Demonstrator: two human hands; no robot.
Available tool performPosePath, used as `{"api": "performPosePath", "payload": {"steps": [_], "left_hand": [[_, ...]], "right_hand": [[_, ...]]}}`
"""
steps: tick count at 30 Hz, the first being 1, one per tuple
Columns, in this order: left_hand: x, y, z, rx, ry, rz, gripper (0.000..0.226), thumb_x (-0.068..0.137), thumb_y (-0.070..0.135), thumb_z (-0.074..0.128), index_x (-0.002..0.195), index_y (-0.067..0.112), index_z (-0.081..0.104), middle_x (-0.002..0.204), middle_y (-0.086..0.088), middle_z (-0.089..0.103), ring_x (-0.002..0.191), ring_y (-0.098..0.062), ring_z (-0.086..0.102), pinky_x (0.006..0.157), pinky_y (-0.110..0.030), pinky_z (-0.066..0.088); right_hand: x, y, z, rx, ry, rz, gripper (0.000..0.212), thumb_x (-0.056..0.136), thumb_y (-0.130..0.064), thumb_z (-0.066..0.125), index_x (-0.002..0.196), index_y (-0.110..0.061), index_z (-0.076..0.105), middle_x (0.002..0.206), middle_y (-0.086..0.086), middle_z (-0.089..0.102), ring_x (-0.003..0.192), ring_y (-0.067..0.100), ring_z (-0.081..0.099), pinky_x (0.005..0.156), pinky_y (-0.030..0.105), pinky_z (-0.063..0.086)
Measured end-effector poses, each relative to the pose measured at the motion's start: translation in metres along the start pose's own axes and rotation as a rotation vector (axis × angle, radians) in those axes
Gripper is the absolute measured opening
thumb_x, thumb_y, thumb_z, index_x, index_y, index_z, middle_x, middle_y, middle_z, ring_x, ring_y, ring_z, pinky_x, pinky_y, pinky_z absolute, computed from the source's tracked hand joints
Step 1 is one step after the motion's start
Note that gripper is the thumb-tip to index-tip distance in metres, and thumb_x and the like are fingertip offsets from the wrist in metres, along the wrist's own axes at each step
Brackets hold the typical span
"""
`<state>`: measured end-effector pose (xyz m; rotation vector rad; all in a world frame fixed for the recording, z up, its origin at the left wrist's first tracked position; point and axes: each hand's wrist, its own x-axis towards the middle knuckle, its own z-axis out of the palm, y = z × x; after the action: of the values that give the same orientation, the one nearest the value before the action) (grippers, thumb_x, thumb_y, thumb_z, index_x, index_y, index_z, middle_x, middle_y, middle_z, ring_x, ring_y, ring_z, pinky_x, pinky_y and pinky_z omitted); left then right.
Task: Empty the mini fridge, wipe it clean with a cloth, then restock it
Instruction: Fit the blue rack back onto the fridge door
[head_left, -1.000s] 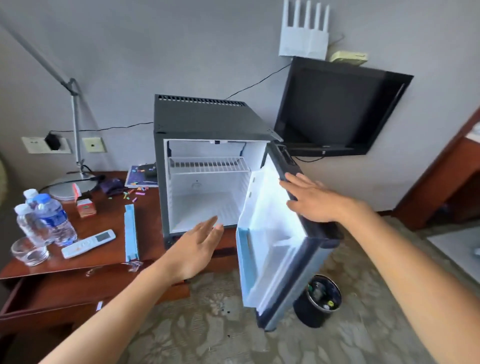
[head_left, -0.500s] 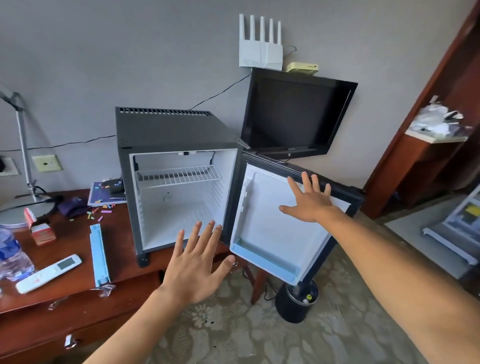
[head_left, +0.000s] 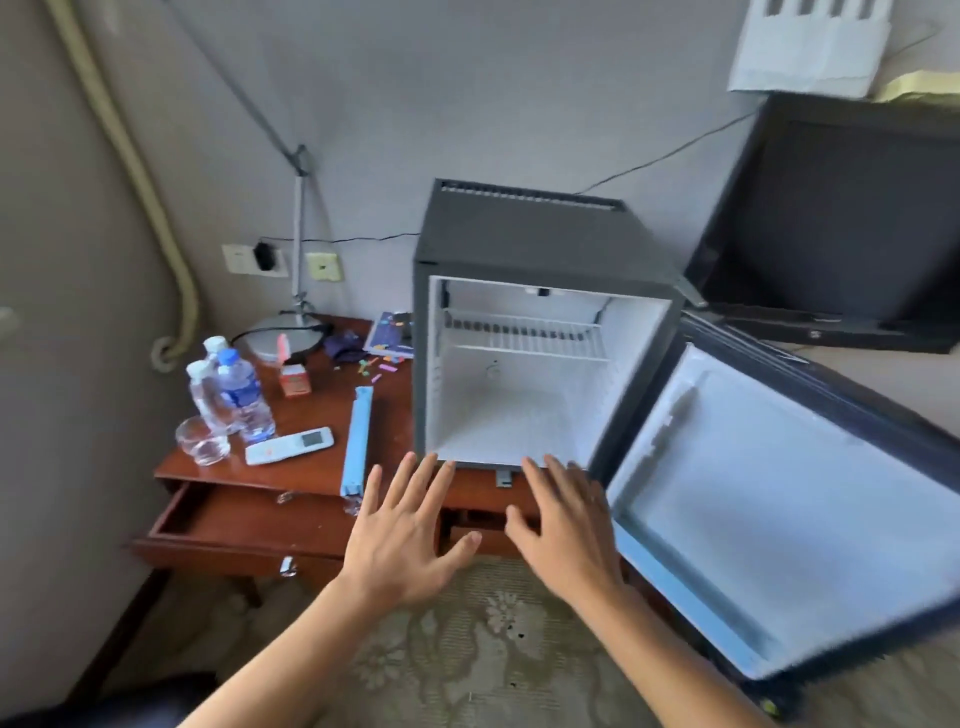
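Observation:
A black mini fridge (head_left: 524, 234) stands on a wooden desk (head_left: 306, 467). Its white inside holds only a wire shelf (head_left: 524, 332) near the top. The fridge door (head_left: 769, 499) hangs wide open to the right, its white inner face bare. My left hand (head_left: 405, 535) and my right hand (head_left: 566, 530) hover side by side in front of the fridge's lower edge, fingers spread and straight, holding nothing. Three water bottles (head_left: 234, 395) stand on the desk's left part, next to a glass (head_left: 202, 441). A light blue rail (head_left: 357, 441) lies on the desk beside the fridge.
A white remote (head_left: 289, 445), a small red box (head_left: 294, 379), a lamp base (head_left: 283, 338) and a booklet (head_left: 389, 340) also sit on the desk. A desk drawer (head_left: 228, 525) is pulled out. A black TV (head_left: 841, 223) leans against the wall behind the door. Patterned carpet lies below.
My right hand has left the fridge door and come down beside my left hand in front of the fridge. The door now stands fully open. My view has swung left.

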<state>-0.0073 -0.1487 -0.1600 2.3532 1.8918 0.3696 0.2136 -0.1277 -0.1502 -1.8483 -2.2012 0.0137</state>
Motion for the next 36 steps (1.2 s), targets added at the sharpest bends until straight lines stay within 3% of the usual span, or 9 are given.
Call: {"api": "performPosePath", "payload": {"steps": [4,8,10,16,21,23,27,30,36], "left_hand": [[-0.015,-0.036,0.010,0.028,0.010,-0.190,0.095,0.089,0.084,0.026,0.165,0.031,0.008,0.172,0.007,0.003,0.158,-0.016,-0.009,0.127,-0.051,-0.007],[-0.027,-0.077,0.018,0.038,-0.043,-0.300,0.100,0.085,0.091,0.022,0.165,0.034,0.002,0.171,0.007,-0.003,0.157,-0.017,-0.013,0.127,-0.052,-0.009],[-0.023,-0.102,0.022,0.027,-0.060,-0.331,0.103,0.082,0.094,0.020,0.164,0.035,0.005,0.170,0.007,-0.001,0.157,-0.018,-0.011,0.127,-0.054,-0.006],[0.009,-0.174,0.033,0.014,-0.131,-0.346,0.099,0.083,0.088,0.026,0.162,0.040,-0.010,0.166,0.012,-0.018,0.156,-0.017,-0.020,0.126,-0.050,-0.012],[0.029,-0.238,0.054,-0.053,-0.126,-0.359,0.097,0.081,0.085,0.043,0.163,0.037,0.022,0.169,0.009,0.017,0.158,-0.019,0.009,0.123,-0.046,-0.001],[0.038,-0.262,0.057,-0.087,-0.140,-0.360,0.096,0.082,0.084,0.042,0.163,0.042,0.014,0.169,0.013,0.008,0.158,-0.016,0.002,0.123,-0.044,-0.006],[0.049,-0.285,0.050,-0.134,-0.211,-0.314,0.089,0.087,0.079,0.032,0.157,0.050,-0.016,0.165,0.020,-0.019,0.153,-0.008,-0.025,0.125,-0.044,-0.015],[0.061,-0.299,0.050,-0.184,-0.227,-0.253,0.088,0.089,0.074,0.034,0.159,0.048,-0.011,0.167,0.021,-0.009,0.155,-0.007,-0.018,0.126,-0.041,-0.011],[0.118,-0.296,0.049,-0.153,-0.218,-0.013,0.076,0.099,0.049,0.046,0.164,0.027,0.012,0.171,0.007,0.012,0.159,-0.013,0.003,0.126,-0.028,-0.010]], "right_hand": [[0.022,-0.048,0.054,0.053,-0.111,-0.141,0.069,0.093,-0.061,0.044,0.156,-0.033,0.038,0.159,0.000,0.042,0.147,0.029,0.037,0.118,0.052,0.034],[0.053,-0.091,0.090,0.101,-0.305,-0.190,0.073,0.096,-0.062,0.041,0.161,-0.038,0.018,0.167,0.001,0.029,0.153,0.029,0.025,0.124,0.052,0.022],[0.078,-0.116,0.110,0.117,-0.364,-0.202,0.075,0.096,-0.062,0.043,0.161,-0.037,0.014,0.166,0.002,0.030,0.151,0.029,0.028,0.123,0.053,0.023],[0.159,-0.183,0.175,0.143,-0.550,-0.143,0.064,0.101,-0.049,0.048,0.159,-0.039,0.023,0.152,0.010,0.042,0.131,0.034,0.052,0.103,0.042,0.046],[0.217,-0.222,0.233,0.086,-0.722,0.002,0.053,0.106,-0.048,0.039,0.157,-0.035,0.032,0.149,0.012,0.044,0.126,0.032,0.056,0.101,0.039,0.047],[0.230,-0.229,0.252,0.034,-0.772,0.024,0.047,0.107,-0.048,0.039,0.148,-0.026,0.047,0.143,0.011,0.049,0.122,0.030,0.060,0.098,0.038,0.050],[0.239,-0.229,0.266,-0.009,-0.753,0.056,0.031,0.105,-0.019,0.049,0.133,-0.009,0.060,0.132,0.012,0.062,0.117,0.029,0.064,0.096,0.038,0.055],[0.239,-0.223,0.259,-0.027,-0.690,0.113,0.033,0.100,-0.003,0.051,0.132,-0.006,0.059,0.130,0.012,0.064,0.116,0.030,0.065,0.092,0.037,0.054],[0.215,-0.183,0.200,-0.137,-0.542,0.042,0.035,0.089,-0.003,0.056,0.118,-0.019,0.067,0.120,0.004,0.069,0.108,0.032,0.068,0.076,0.034,0.048]]}}
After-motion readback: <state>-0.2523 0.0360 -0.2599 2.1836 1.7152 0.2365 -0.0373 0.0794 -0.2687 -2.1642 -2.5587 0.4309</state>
